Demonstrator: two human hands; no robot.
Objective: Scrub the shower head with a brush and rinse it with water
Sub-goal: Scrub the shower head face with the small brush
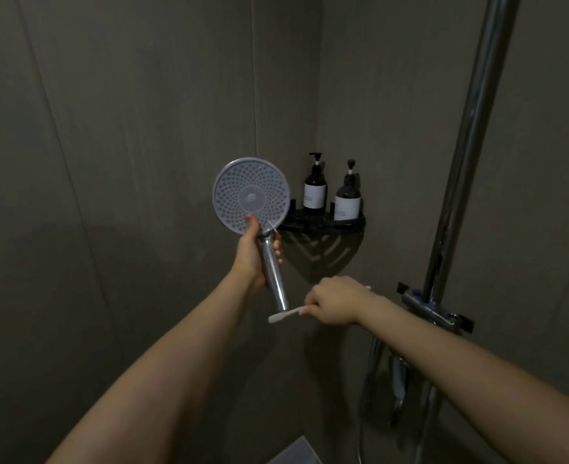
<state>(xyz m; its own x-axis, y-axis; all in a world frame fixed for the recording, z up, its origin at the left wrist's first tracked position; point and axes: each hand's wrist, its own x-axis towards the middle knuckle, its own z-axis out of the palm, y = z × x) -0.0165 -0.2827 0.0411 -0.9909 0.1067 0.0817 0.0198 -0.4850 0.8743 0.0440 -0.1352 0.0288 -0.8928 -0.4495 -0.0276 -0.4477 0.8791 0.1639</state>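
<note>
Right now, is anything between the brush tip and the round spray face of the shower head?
In the head view, only the shower head's own chrome handle and the left hand gripping it; the brush, pinched in the right hand, sits near the handle's bottom end.

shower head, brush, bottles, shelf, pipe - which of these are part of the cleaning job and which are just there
Part of the job:
shower head, gripped by the left hand
brush, gripped by the right hand

Just there:
two pump bottles
corner shelf
chrome riser pipe
</note>
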